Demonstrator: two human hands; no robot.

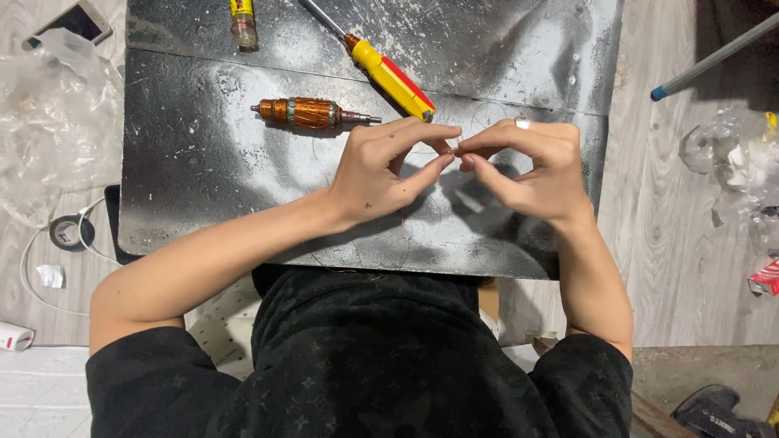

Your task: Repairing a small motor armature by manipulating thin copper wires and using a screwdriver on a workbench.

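My left hand (pixel 388 166) and my right hand (pixel 535 166) meet fingertip to fingertip above a dark, paint-speckled board (pixel 203 178). Between the thumbs and forefingers they pinch a tiny pale piece (pixel 458 144), too small to identify; thin wire loops show faintly on the board around them. A ring sits on a finger of my right hand. A copper-wound motor armature (pixel 312 113) lies on the board just left of and beyond my left hand. A screwdriver with a yellow and red handle (pixel 389 77) lies diagonally beyond both hands.
A small yellow-labelled tube (pixel 243 23) lies at the board's far edge. Crumpled clear plastic (pixel 49 105), a phone (pixel 73 20), a tape roll (pixel 69 231) and a white cable lie on the floor at left. More plastic and a blue-tipped pole (pixel 706 61) are at right.
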